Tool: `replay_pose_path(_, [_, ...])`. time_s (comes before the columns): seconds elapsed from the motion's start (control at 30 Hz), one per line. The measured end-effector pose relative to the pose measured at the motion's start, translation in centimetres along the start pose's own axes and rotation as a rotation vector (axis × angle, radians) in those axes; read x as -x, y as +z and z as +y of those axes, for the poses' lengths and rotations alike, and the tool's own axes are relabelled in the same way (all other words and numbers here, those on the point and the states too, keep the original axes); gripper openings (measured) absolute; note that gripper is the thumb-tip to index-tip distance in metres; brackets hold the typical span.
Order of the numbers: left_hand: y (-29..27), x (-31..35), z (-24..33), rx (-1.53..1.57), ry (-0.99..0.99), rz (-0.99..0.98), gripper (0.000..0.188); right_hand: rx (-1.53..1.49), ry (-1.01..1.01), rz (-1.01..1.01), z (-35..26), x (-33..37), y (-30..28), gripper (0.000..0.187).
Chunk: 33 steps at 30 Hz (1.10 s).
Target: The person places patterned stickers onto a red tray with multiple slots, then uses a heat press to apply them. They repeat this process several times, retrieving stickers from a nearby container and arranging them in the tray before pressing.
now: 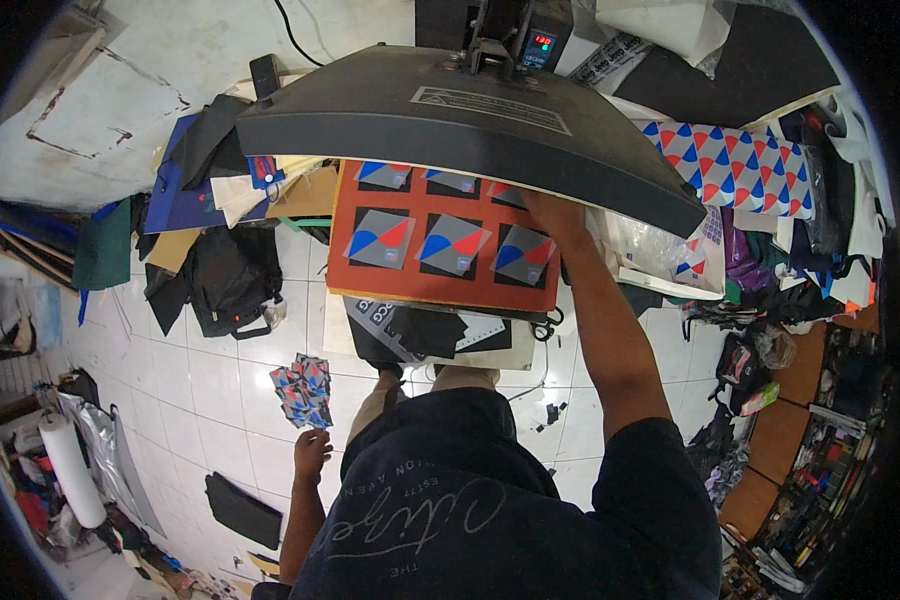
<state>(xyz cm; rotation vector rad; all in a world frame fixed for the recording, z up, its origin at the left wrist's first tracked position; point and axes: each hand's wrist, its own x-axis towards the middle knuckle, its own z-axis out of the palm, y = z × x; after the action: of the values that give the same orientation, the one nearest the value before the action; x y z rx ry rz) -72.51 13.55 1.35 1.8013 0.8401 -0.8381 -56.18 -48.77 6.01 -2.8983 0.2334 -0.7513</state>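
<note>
Several patterned patches (452,246) lie just left of the right hand (559,216), whose hidden grip I cannot tell.

Whitish, fairly even light surrounds me, brightest on the glossy floor tiles (205,420), where a pale sheen lies to the left of the board's (370,282) near left corner. Under the overhanging press lid (440,95), the board's far edge sits in soft shade. A small display (539,43) glows red. My dark shirt (430,490) swallows detail; my left fingers (316,437) look small and soft. Straight edges bow outward, and black closes every corner.
</note>
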Motion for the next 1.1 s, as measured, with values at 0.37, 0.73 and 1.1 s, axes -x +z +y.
replay_pose_path(0.37, [-0.4,-0.1,-0.9,-0.018,-0.011,0.013,0.03,-0.131,-0.041,-0.012,-3.2,-3.1,5.9,0.033])
replay_pose_path(0.73, [-0.1,-0.3,-1.2,0.012,-0.041,0.006,0.029,-0.178,0.16,-0.197,-3.2,-3.3,6.1,0.034])
replay_pose_path(1.1, [-0.4,-0.7,-0.5,-0.014,-0.041,0.017,0.031,-0.181,0.103,-0.217,-3.4,-3.4,5.3,0.035])
